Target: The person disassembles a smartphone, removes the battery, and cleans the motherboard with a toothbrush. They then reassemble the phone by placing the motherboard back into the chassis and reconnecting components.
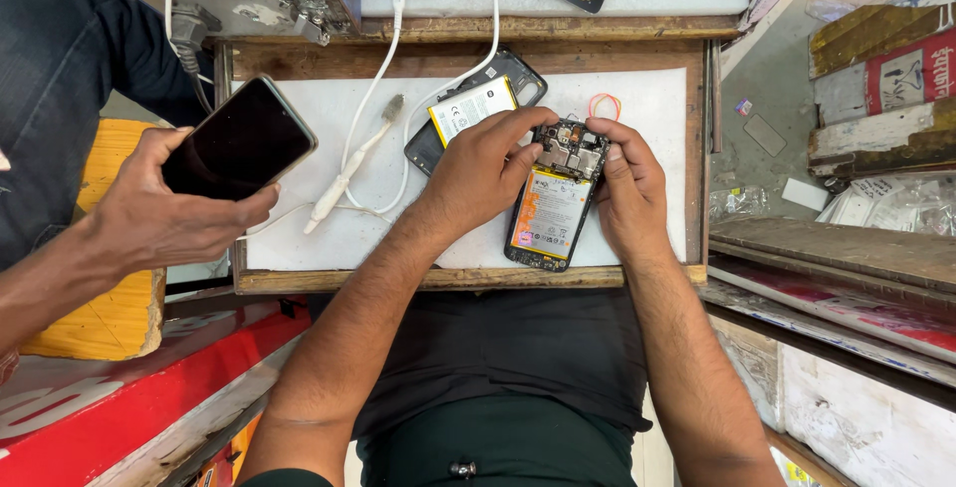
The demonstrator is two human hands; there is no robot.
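The opened black smartphone with its back cover off, yellow-and-white battery exposed (550, 213), lies near the middle of the white mat on the wooden bench (657, 114), its bare circuit board at the twelve o'clock end. The left hand (483, 168) comes in from nine o'clock and is pinched narrowly on the board's edge, fingertips (533, 119) pressing at its upper corner; the right hand (622, 183) clasps the phone's three o'clock side, thumb laid on the board. With bare fingers on exposed parts, a slip or too hard a pull could, I judge, bend the board, tear a thin connector or dent the soft battery. At ten o'clock, just beside the left hand, a second black phone shell carrying a white-labelled battery (468, 109) rests tilted; a sweeping wrist could knock it. A white toothbrush with worn bristles (354, 163) and white charging cable (383, 69) lie further towards nine o'clock, where the cable could snag. A small red-orange rubber band (603, 105) sits at one o'clock. Far to nine o'clock another person's hand (164, 213) holds a dark-screened smartphone (239, 138), close enough to jostle the bench.
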